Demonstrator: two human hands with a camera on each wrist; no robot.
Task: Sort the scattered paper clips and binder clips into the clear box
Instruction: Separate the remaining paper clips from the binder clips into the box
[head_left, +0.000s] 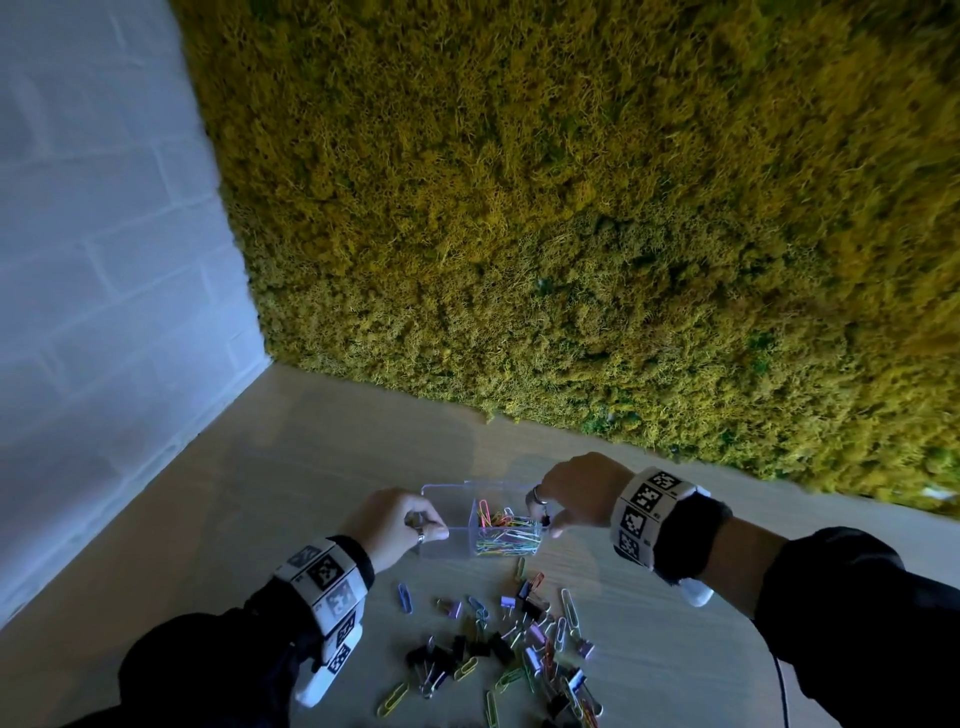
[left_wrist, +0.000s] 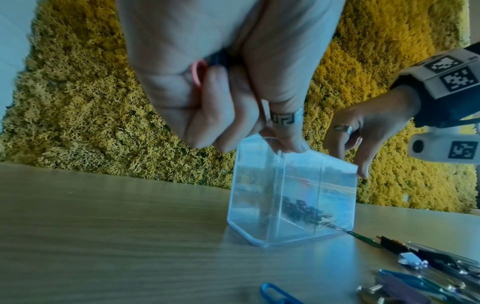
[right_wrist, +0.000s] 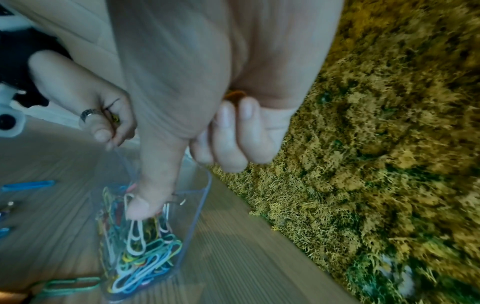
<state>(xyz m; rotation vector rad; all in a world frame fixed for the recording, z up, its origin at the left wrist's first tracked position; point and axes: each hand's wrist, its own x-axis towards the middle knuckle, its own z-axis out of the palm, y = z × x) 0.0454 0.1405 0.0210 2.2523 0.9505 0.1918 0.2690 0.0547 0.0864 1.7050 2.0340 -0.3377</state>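
- The clear box (head_left: 470, 525) stands on the wooden table (head_left: 270, 499), between the 2 hands. It has thin see-through plastic walls and a divider inside.
- The right part of the box holds a pile of bright paper clips (head_left: 506, 532). They are thin bent wire in many colors, long and narrow.
- The left wrist view shows dark binder clips (left_wrist: 306, 211) low in another part of the box.
- The left hand (head_left: 395, 522) is at the left end of the box. Its fingers are curled shut around some small things; a pink loop (left_wrist: 198, 74) peeks out of the fist.
- The right hand (head_left: 576, 493) is right over the right end of the box. The thumb points down into the paper clip pile. The other fingers are curled up, and something orange shows in the palm. A small dark thing sits by the fingertips, but I cannot tell what it is.
- The drop spot is straight below the right fingers, so that hand is nearer to the paper clip side.
- Lots of loose clips (head_left: 519, 644) lie on the table close to the person, in front of the box. The black binder clips look boxy, with shiny wire handles.
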